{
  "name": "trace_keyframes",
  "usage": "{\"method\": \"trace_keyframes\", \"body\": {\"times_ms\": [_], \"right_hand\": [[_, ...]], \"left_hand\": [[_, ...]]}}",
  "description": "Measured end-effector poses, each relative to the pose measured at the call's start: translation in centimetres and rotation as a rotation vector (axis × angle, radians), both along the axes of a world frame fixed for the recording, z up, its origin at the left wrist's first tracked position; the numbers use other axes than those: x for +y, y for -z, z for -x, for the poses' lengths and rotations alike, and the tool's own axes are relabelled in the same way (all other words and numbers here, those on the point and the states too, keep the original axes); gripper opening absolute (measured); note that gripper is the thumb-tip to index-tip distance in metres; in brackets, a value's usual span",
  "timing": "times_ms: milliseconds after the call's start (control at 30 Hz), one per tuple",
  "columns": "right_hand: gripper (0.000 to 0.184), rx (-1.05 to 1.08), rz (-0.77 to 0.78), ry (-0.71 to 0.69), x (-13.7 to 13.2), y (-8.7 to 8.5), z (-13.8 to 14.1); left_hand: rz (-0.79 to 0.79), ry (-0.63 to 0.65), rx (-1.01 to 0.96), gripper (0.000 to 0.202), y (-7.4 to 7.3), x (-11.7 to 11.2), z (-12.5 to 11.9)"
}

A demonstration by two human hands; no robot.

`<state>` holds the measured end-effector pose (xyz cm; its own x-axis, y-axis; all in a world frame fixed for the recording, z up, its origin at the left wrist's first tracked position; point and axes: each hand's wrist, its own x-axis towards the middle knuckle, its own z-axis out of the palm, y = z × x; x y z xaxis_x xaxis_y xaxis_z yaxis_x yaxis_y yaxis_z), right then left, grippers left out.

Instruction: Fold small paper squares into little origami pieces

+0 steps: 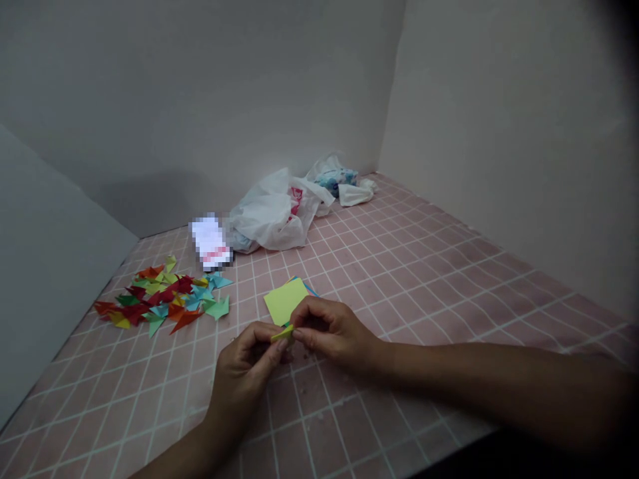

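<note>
Fingertips (279,344) of left hand (247,362) and right hand (332,332) are pinching a folded yellow strip (282,333) from both ends, just nearer the camera than the paper stack (285,299). Pink tiled tabletop (424,279) is carrying the stack; coloured folded pieces (162,299) are lying left of it, white plastic bags (272,213) behind it, grey walls (200,100) standing beyond.

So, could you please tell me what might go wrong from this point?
The yellow paper piece is tiny and pinched only between the fingertips of the left hand and right hand, so it could slip or crease crookedly. The right hand sits just in front of the stack of square sheets; a nudge might fan them out. The scene is dim, so edges may be hard to line up.
</note>
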<state>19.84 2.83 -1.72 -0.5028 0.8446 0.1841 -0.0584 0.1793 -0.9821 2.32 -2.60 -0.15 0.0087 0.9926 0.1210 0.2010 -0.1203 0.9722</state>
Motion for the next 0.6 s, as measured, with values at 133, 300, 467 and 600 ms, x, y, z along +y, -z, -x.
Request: {"method": "trace_keyframes", "body": {"times_ms": [133, 300, 467, 600], "right_hand": [[0.010, 0.088, 0.191, -0.063, -0.15, 0.12, 0.21], [0.010, 0.146, 0.270, -0.065, -0.23, 0.10, 0.31], [0.010, 0.187, 0.333, -0.086, -0.23, 0.25, 0.46], [0.011, 0.198, 0.340, -0.089, -0.18, 0.37, 0.55]], "left_hand": [[0.035, -0.014, -0.033, 0.008, 0.00, 0.06, -0.15], [0.090, -0.014, -0.082, 0.009, 0.15, -0.10, -0.24], [0.110, -0.009, -0.105, 0.011, 0.27, 0.05, -0.31], [0.119, -0.025, -0.118, 0.011, 0.44, 0.11, -0.20]]}}
